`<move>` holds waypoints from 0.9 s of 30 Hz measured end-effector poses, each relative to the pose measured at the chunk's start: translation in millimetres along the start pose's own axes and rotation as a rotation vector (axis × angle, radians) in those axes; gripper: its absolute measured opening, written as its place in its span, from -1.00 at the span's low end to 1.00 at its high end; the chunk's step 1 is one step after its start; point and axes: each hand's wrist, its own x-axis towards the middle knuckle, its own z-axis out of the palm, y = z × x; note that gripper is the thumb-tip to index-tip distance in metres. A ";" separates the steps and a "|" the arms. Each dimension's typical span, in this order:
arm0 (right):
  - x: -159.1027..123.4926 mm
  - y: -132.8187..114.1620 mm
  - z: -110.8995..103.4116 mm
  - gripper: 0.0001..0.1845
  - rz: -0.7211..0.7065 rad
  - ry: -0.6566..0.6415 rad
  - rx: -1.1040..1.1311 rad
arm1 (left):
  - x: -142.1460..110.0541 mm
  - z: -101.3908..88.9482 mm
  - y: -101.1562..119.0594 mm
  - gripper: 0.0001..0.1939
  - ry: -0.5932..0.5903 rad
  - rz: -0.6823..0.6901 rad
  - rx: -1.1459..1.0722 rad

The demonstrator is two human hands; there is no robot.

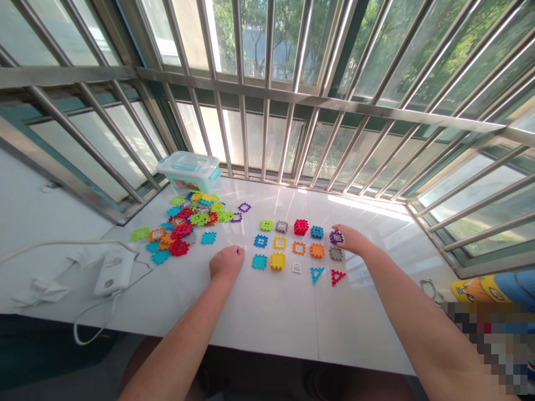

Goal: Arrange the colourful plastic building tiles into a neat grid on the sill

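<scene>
Around two o'clock from the middle of the counter (267, 323), the right hand (351, 240) is holding a purple square (336, 237) between bent fingers and thumb, nearly closed; the view is not showing how firmly it is gripping. This square is sitting at the right end of the back row, with a blue square (317, 232) lying at its nine o'clock and a grey square (336, 254) at its six. Toward nine o'clock, the left hand (226, 263) is making a loose fist, showing nothing held, between the rows and a mixed pile (181, 228) that is spreading at ten o'clock. A lidded tub (190, 171) is standing at eleven. By my reading, the step in hand is arranging or stacking squares by colour; the next move is probably calling for squaring up the purple one, then opening the fingers cleanly without nudging its neighbours.
</scene>
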 end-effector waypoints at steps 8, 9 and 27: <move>-9.6 2.6 -13.0 -0.35 -0.028 0.082 -0.006 | -2.1 -5.5 3.2 -0.49 -0.020 -0.014 0.002; -14.6 -1.3 -17.0 -0.38 -0.021 0.118 -0.005 | -2.7 -6.7 3.5 -0.49 -0.026 -0.016 -0.002; -170.6 -224.7 127.4 -0.67 0.020 0.208 0.240 | -6.5 -13.5 4.8 -0.47 -0.034 -0.007 -0.027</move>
